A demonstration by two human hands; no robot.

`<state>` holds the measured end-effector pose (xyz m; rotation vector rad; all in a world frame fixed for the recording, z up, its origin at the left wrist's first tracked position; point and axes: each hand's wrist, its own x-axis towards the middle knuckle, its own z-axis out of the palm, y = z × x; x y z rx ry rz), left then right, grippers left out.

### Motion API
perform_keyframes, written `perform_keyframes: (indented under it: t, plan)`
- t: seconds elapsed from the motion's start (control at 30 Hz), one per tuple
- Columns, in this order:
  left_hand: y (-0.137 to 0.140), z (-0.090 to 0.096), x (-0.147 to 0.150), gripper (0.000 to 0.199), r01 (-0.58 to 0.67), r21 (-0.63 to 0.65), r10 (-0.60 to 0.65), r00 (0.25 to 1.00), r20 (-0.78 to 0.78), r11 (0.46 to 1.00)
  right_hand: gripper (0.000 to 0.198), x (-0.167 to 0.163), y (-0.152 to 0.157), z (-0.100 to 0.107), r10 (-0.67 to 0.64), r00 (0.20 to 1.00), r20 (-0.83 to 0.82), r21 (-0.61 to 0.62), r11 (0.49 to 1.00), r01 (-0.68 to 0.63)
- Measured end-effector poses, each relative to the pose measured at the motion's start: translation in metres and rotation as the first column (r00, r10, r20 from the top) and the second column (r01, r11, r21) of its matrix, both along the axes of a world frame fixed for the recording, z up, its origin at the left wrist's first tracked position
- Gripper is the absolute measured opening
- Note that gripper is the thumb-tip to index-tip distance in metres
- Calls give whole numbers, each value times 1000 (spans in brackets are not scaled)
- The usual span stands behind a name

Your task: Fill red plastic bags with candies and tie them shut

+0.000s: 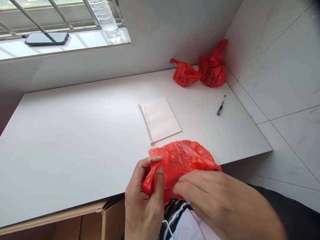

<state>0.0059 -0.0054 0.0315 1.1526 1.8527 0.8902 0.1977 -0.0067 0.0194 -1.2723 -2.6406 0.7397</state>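
A red plastic bag (185, 155) is spread between my two hands at the front edge of the white table. My left hand (147, 196) is closed on the bag's left side, with the thumb and forefinger pinching the bunched film. Over the bag's right part lies my right hand (212, 193), its fingers bent against the plastic and slightly blurred. The right hand's fingertips are partly hidden, and what they hold besides the film does not show. Just beyond the bag, a white envelope (161, 120) with a folded flap rests flat on the table.
Two knotted red bags (186, 75) (213, 68) sit in the table's back right corner. A black pen (221, 106) lies near the right edge. On the windowsill are a phone (47, 38) and a water bottle (106, 21). A cardboard box (113, 218) stands below the table (75, 133).
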Motion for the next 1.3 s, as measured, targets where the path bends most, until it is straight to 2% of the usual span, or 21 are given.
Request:
perform_keyframes:
  t: [0.03, 0.07, 0.1, 0.17, 0.23, 0.3, 0.37, 0.43, 0.5, 0.57, 0.67, 0.73, 0.77, 0.83, 0.97, 1.1, 1.3]
  plan:
    - [2, -3, -3, 23, -2, -8, 2, 1000, 13, 1000, 20, -10, 8, -3, 91, 990, 106, -60, 995, -85]
    - [4, -6, -6, 25, -17, -20, 17, 999, 30, 1000, 23, -17, 18, -6, 128, 967, 218, -112, 988, -106]
    - [5, -8, -7, 27, -30, -29, 31, 999, 43, 999, 23, -20, 29, -9, 139, 941, 309, -155, 983, -95]
    - [7, -10, -7, 30, -31, -34, 33, 997, 63, 999, 20, -16, 46, -12, 61, 906, 418, -165, 986, 10]
    - [7, -11, -5, 32, -34, -25, 36, 997, 72, 999, 30, -6, 55, -12, -55, 913, 404, -120, 986, 112]
    - [8, -11, -4, 34, -24, -20, 25, 996, 83, 1000, 42, 3, 55, -10, -107, 956, 272, -54, 990, 127]
    - [10, -10, -4, 31, 21, -17, -19, 996, 91, 1000, 46, 6, 51, -9, -18, 998, 67, -21, 1000, 20]
    - [14, -9, -4, 43, 58, -9, -57, 992, 111, 998, 42, 2, 47, -12, 115, 989, -89, -80, 989, -122]
    - [18, -10, -4, 49, 17, -18, -14, 988, 151, 1000, 39, -4, 49, -19, 137, 989, -49, -219, 965, -145]
    - [22, -11, -3, 47, -54, -44, 63, 970, 235, 998, 36, -9, 54, -28, 92, 984, 155, -299, 953, -42]
    - [24, -17, -1, 42, -92, -79, 115, 921, 373, 993, 28, -10, 63, -42, 23, 930, 368, -252, 965, 75]
    - [23, -20, 1, 45, -73, -80, 100, 904, 416, 994, 18, -9, 68, -48, -17, 921, 389, -221, 969, 112]
    - [23, -22, 2, 47, -57, -73, 83, 902, 423, 996, 19, -9, 69, -50, -36, 919, 392, -204, 971, 125]
    - [22, -25, 4, 49, -26, -58, 49, 902, 428, 998, 33, -10, 71, -51, -70, 909, 410, -172, 973, 153]
    - [22, -28, 4, 42, -21, -37, 36, 889, 457, 999, 29, -10, 77, -46, -126, 856, 502, -121, 969, 214]
    - [22, -29, 3, 42, -21, -43, 39, 884, 466, 999, 31, -7, 80, -41, -138, 828, 543, -81, 973, 216]
    - [22, -31, 3, 43, -15, -33, 29, 878, 478, 999, 32, -7, 75, -52, -127, 856, 502, 2, 989, 146]
